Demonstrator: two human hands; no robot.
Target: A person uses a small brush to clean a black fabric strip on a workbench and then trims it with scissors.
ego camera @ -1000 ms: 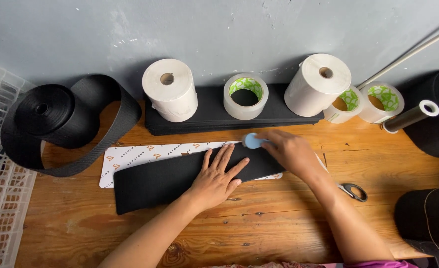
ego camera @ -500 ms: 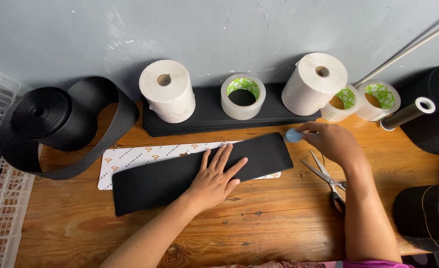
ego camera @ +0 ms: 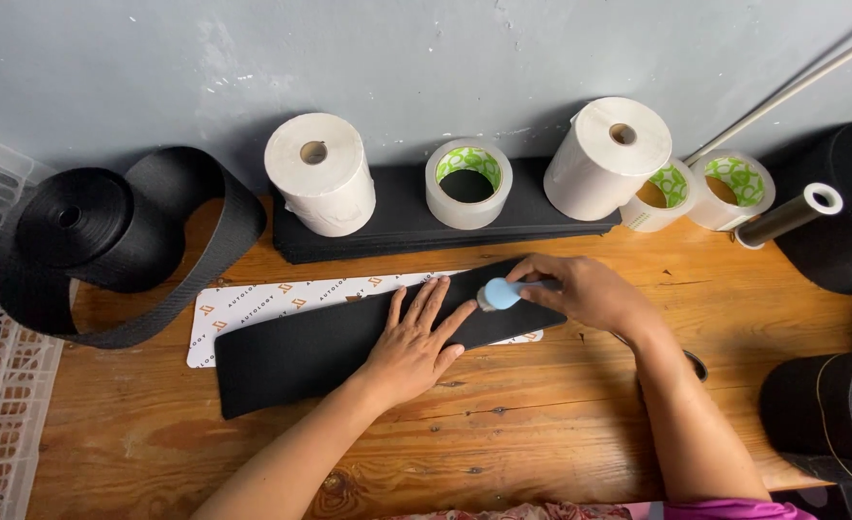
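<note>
While our left hand lies flat and open on the black strip, our right hand grips a blue tool touching it. The strip lies across a white sheet mid-tabletop, just before the rolls at the back edge.

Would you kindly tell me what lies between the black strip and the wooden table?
In the head view, a white printed sheet lies under the black strip, its upper edge and left end showing on the wooden table.
</note>
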